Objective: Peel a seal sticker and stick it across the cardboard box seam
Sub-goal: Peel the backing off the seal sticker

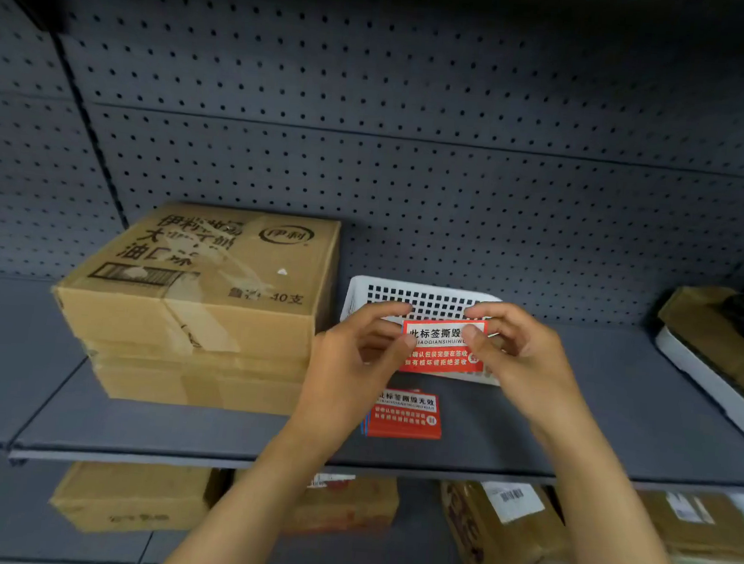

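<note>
A red and white seal sticker (440, 347) is held up between both hands, above the shelf. My left hand (355, 360) pinches its left edge and my right hand (520, 355) pinches its upper right corner. A small stack of the same red stickers (404, 415) lies flat on the shelf just below. Left of the hands sits a taped cardboard box (210, 278) with printed characters, resting on a second flatter box (193, 383). Clear tape runs over the top box's seam.
A white perforated plastic basket (422, 297) stands behind the hands on the grey shelf (571, 440). A pegboard wall backs the shelf. A brown item on a white tray (712, 353) lies at the right. Several cardboard parcels (507, 524) fill the shelf below.
</note>
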